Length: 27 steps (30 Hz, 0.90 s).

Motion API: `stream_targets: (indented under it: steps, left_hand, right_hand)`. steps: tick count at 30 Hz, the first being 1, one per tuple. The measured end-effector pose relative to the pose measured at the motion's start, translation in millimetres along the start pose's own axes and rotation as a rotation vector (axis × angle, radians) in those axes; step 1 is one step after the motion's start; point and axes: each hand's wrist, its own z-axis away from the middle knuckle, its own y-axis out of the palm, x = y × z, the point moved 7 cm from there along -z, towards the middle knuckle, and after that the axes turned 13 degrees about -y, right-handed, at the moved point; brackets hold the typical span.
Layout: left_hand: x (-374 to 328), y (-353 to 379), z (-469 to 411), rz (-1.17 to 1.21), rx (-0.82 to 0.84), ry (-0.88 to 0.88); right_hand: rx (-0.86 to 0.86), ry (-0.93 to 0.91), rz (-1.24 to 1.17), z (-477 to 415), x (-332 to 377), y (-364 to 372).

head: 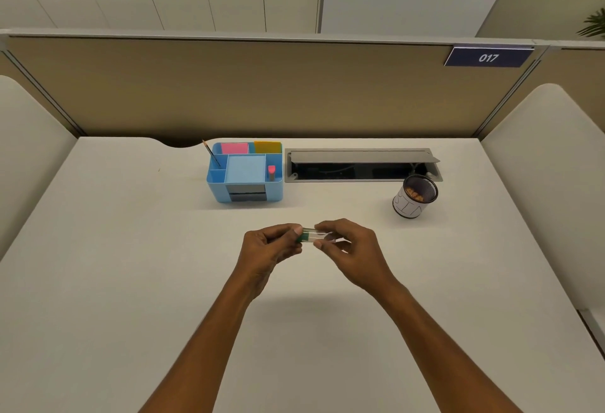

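Both of my hands meet above the middle of the white desk [131,281], holding one small object [311,236] with a green end and a clear part. My left hand [268,249] pinches the green end between thumb and fingers. My right hand [350,249] pinches the clear end from the other side. Much of the object is hidden by my fingertips, so I cannot tell what it is.
A blue desk organiser [245,172] stands behind my hands with pink and yellow sticky notes, a pencil [211,152] and a pink-capped item [271,172]. To its right lie an open grey cable hatch [361,165] and a black mesh cup [415,196]. Partitions surround the desk.
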Motion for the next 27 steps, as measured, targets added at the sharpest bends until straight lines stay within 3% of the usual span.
stream_targets:
  steps: [4, 11, 19, 27]
  left_hand:
    - [-5.9, 0.4, -1.6, -0.068, -0.004, 0.032]
    - [-8.0, -7.9, -6.3, -0.125, 0.0, 0.034]
    - [-21.0, -38.0, -27.6, -0.027, -0.172, 0.008]
    - [-38.2, -67.8, -56.4, -0.044, -0.299, 0.047]
  right_hand:
    - [-0.044, -0.028, 0.035, -5.4, -0.5, 1.3]
    - [-0.023, 0.088, -0.101, -8.1, -19.0, 12.4]
    - [0.033, -0.13, 0.214, -43.3, -15.9, 31.4]
    - [0.102, -0.163, 0.321, -96.0, -28.7, 65.9]
